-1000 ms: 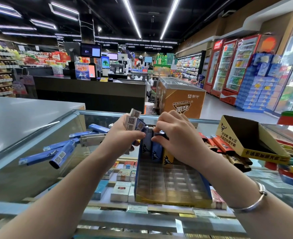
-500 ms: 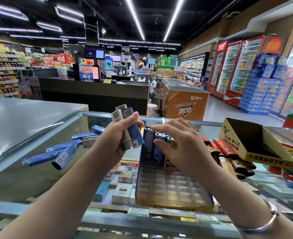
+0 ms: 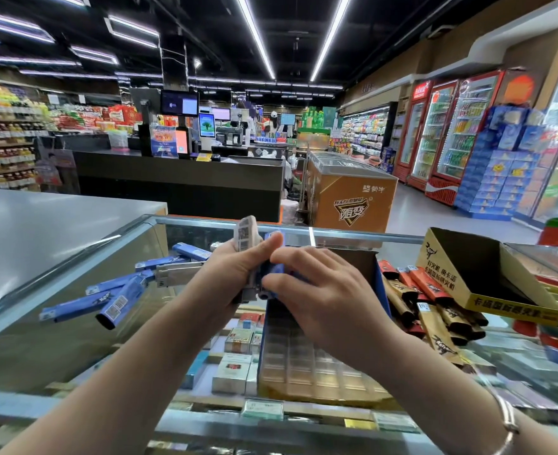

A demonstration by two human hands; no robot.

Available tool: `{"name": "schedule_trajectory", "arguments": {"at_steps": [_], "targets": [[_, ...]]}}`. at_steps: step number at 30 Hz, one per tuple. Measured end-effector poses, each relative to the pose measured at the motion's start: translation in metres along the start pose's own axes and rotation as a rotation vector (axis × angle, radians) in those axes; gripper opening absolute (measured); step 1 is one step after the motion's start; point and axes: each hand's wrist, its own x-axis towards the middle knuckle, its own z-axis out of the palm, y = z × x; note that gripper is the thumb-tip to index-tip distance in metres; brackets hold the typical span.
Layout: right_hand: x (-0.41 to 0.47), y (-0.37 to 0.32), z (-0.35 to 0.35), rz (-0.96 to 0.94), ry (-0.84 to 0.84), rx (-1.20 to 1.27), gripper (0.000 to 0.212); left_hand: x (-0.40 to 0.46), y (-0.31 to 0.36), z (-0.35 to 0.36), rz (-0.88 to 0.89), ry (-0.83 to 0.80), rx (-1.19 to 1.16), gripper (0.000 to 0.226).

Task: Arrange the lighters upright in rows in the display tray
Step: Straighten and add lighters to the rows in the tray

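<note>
Step in hand: from my remote seat I judge this to be the hand-off between pick and place; the left hand (image 3: 235,274) grips a small bundle of lighters (image 3: 249,257) above the display tray (image 3: 317,362), and the right hand (image 3: 323,290) reaches across to draw one out.
Left fingers: curled round the bundle, thumb pressed along its front; a grey lighter sticks up above the fist.
Right fingers: bent over a blue lighter (image 3: 276,269) at the bundle's near edge, apparently pinching it (the contact itself is partly covered by the knuckles).
Tray: sits on the glass surface (image 3: 74,323) just below both hands; its near grid cells look bare.
Next move, as I read it: free the blue lighter, turn it upright and seat it in a cell of the back row.
Loose stock: blue lighters (image 3: 116,300) lie scattered on the left, red and tan ones (image 3: 412,290) heaped to the right beside an open yellow carton (image 3: 487,280).
Hidden: the tray's back row lies behind the right hand, so I cannot tell how many stand there.
Hard to read: the bundle's count, and motion blur along the right forearm.
</note>
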Motion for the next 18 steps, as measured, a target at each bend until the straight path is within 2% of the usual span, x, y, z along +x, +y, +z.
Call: {"name": "schedule_trajectory", "arguments": {"at_steps": [4,9,12,14,16,18], "targets": [[0.001,0.000,-0.003,0.037,0.049,0.152,0.007,0.001,0.000,0.000,0.005,0.085,0.010,0.025],[0.002,0.013,-0.017,0.392,0.302,0.472,0.010,0.005,-0.006,-0.011,0.035,0.302,0.212,0.015],[0.002,0.022,-0.024,0.550,0.419,0.579,0.028,0.007,-0.008,-0.015,-0.017,0.293,0.237,0.017],[0.002,0.026,-0.026,0.592,0.455,0.635,0.039,0.008,-0.008,-0.012,-0.055,0.245,0.261,0.022],[0.002,0.026,-0.025,0.586,0.448,0.656,0.040,0.008,-0.009,-0.009,-0.087,0.164,0.339,0.021],[0.000,0.025,-0.024,0.562,0.367,0.650,0.039,0.009,-0.011,-0.008,-0.106,0.146,0.436,0.017]]}}
